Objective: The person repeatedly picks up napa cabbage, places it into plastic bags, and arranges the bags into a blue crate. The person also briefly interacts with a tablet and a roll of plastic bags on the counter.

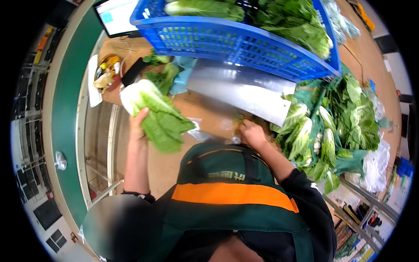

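Note:
In my left hand [139, 121] is a head of leafy cabbage [160, 114], gripped near its white base, with its green leaves hanging to the lower right. My right hand [252, 132] is low at the table's near edge with its fingers curled; whether they hold anything is blurred. Beyond it lies a shiny metal plate [242, 88]. Just right of that hand, more cabbages [302, 131] rest on green netting [350, 160]. A clear plastic piece [198, 131] lies between my hands.
A blue plastic crate [235, 39] of leafy vegetables stands across the far side. Behind the left hand are loose greens [163, 78], a black object [133, 71] and a bowl of small items [109, 72]. A monitor [118, 16] stands at the far left, plastic bags [376, 167] at the right.

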